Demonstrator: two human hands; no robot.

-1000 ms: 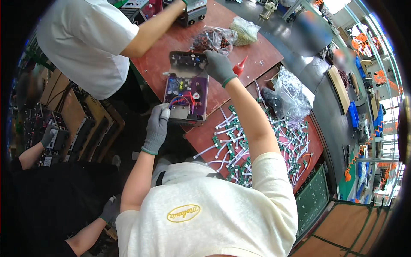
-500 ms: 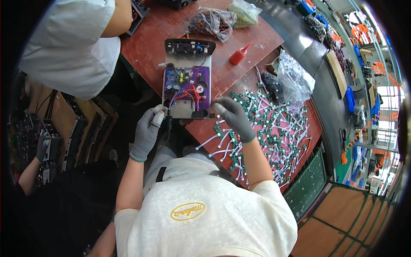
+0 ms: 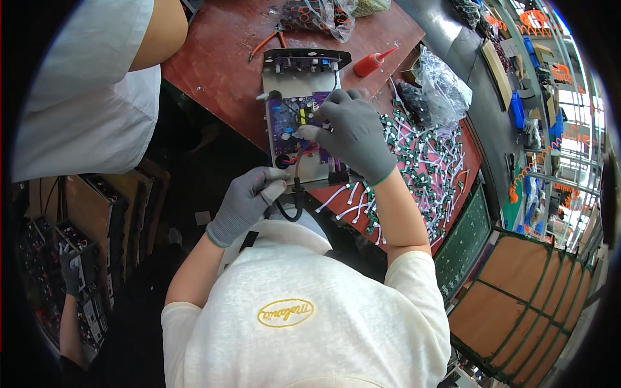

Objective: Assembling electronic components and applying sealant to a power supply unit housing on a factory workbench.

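An open metal chassis (image 3: 301, 83) with a black front panel (image 3: 307, 60) lies at the table's near edge, holding a purple circuit board (image 3: 284, 116) with red and blue wires. My right hand (image 3: 359, 132), in a grey glove, is over the board's right side. Its fingers are curled and its thumb is bent inward; whatever they grip is hidden. My gloved left hand (image 3: 242, 200) pinches at the chassis's near left corner, beside a black cable (image 3: 298, 200) that loops down over the edge. What lies between those fingertips I cannot make out.
Small green boards with white leads (image 3: 420, 161) cover the table at right, beside a clear plastic bag (image 3: 443, 84). A red bottle (image 3: 369, 64) and orange-handled pliers (image 3: 265, 44) lie beyond. A co-worker's white sleeve (image 3: 84, 97) is at left, above stacked chassis (image 3: 107, 220).
My right hand has moved from beside the chassis onto the board, its fingers curling in. My left hand has shifted right along the near edge. The view has shifted, and the pliers show more fully.
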